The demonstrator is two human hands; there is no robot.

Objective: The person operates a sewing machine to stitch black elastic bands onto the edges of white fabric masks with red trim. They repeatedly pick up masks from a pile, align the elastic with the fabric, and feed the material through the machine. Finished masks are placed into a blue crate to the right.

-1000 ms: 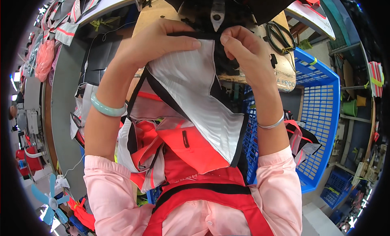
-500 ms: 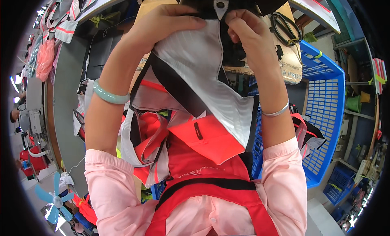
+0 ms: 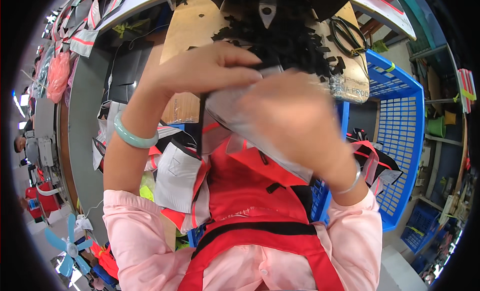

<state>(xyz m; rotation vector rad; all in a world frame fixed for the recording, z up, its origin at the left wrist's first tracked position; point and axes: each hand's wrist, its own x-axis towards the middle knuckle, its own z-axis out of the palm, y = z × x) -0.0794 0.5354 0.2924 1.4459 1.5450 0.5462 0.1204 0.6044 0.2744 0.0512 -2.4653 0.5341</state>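
Observation:
My left hand (image 3: pixel 212 66) pinches the top edge of a grey sewn fabric piece (image 3: pixel 225 111) between thumb and fingers. In front of that piece is my right hand (image 3: pixel 295 123), smeared by motion, so its fingers cannot be made out. The fabric hangs toward my lap, with black edging and a red panel (image 3: pixel 270 166) at its lower part. Just beyond my hands, a pointed grey metal tip with a hole (image 3: pixel 267 11) juts from a dark machine part (image 3: pixel 325 1). Black fabric scraps (image 3: pixel 300 48) lie heaped below and around the tip.
A wooden work board (image 3: pixel 192 28) carries the scraps. Black-handled shears (image 3: pixel 347 36) lie at its right. Beside it stands a blue plastic basket (image 3: pixel 400 141) with sewn pieces in it. More grey and red pieces (image 3: pixel 177 173) hang at my left, near a grey panel (image 3: pixel 85 131).
The fabric has come away from the metal tip and down toward me. My right hand has swept down and left across it; my left hand has lowered with it.

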